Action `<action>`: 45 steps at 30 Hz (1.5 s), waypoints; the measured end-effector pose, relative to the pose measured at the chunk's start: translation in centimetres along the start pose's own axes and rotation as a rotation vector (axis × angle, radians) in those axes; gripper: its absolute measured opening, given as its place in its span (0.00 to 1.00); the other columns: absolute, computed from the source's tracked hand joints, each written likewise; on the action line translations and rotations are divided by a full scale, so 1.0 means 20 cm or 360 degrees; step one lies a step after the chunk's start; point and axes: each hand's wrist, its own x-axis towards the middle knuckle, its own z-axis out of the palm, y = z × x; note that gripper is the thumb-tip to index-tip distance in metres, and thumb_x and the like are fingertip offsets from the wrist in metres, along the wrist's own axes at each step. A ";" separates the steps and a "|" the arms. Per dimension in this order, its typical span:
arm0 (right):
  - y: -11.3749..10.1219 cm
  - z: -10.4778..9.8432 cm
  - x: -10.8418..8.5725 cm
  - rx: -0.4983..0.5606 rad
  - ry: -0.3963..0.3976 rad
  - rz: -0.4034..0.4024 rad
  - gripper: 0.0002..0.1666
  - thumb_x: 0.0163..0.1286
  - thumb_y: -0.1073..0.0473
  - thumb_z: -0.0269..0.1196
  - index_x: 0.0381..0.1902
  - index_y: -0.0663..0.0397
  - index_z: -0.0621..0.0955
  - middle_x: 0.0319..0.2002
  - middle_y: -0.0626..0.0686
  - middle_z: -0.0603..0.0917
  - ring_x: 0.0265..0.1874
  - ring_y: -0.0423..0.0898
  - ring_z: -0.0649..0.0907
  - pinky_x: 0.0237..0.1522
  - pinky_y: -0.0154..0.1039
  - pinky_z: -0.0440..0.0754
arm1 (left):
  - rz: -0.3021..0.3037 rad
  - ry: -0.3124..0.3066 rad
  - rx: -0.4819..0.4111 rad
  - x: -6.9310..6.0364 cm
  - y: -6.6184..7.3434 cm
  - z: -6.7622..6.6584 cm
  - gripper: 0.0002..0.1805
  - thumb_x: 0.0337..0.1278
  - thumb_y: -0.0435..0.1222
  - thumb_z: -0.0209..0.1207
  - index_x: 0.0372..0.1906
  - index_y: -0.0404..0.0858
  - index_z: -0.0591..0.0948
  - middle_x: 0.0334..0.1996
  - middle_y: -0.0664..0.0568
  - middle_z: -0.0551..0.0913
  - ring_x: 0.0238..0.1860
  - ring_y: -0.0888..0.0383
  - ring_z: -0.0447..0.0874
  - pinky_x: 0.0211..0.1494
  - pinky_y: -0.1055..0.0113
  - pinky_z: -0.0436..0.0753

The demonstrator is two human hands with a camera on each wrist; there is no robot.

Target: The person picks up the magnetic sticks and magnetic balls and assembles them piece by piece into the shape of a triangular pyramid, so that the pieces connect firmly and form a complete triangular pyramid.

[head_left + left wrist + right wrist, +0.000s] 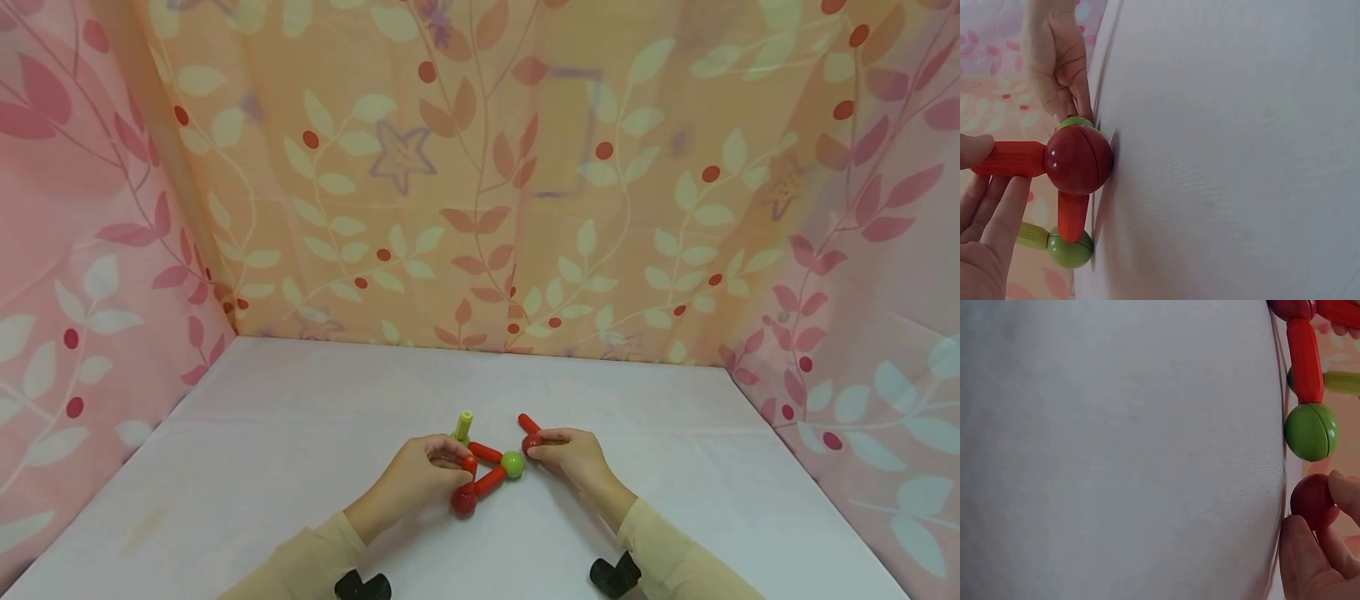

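My left hand (423, 473) pinches a red rod (1015, 158) between thumb and fingers. That rod rises from a dark red ball (463, 501) on the table. Another red rod (491, 481) joins this ball to a green ball (512, 464), and a further red rod (485, 452) runs from the green ball toward a second green ball (1070, 248) carrying a light green rod (465, 423). To the right, my right hand (577, 458) grips a separate dark red ball (1314, 501), a small gap from the green one. Behind it lies a red rod (528, 423); whether it joins the ball, I cannot tell.
The pieces are on a white-covered table (315, 392). Patterned cloth walls (480, 275) rise at its back and both sides. Black wrist-worn pieces (615, 575) show near the front edge of the view, below the sleeves (667, 533).
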 end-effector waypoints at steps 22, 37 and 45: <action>-0.02 -0.02 0.01 -0.0350 -0.0021 -0.0099 0.20 0.56 0.63 0.74 0.47 0.61 0.86 0.50 0.61 0.86 0.52 0.55 0.79 0.47 0.41 0.84 | 0.0023 0.0003 -0.0010 0.00 -0.01 0.00 0.13 0.48 0.31 0.70 0.41 0.35 0.84 0.41 0.50 0.89 0.44 0.58 0.87 0.49 0.65 0.85; -0.03 -0.06 0.01 -0.0242 -0.0007 -0.0034 0.18 0.59 0.62 0.71 0.47 0.62 0.86 0.47 0.60 0.87 0.39 0.45 0.84 0.42 0.38 0.87 | 0.0028 -0.0015 -0.0022 -0.01 -0.01 -0.01 0.14 0.49 0.31 0.70 0.43 0.34 0.84 0.41 0.50 0.89 0.44 0.58 0.86 0.48 0.66 0.85; -0.08 -0.12 0.06 -0.0213 0.0067 -0.0107 0.18 0.64 0.62 0.68 0.49 0.69 0.84 0.47 0.62 0.87 0.38 0.47 0.87 0.43 0.40 0.88 | 0.0006 -0.0017 -0.0044 -0.02 -0.01 0.00 0.17 0.50 0.31 0.70 0.47 0.35 0.83 0.45 0.48 0.88 0.47 0.56 0.86 0.50 0.63 0.86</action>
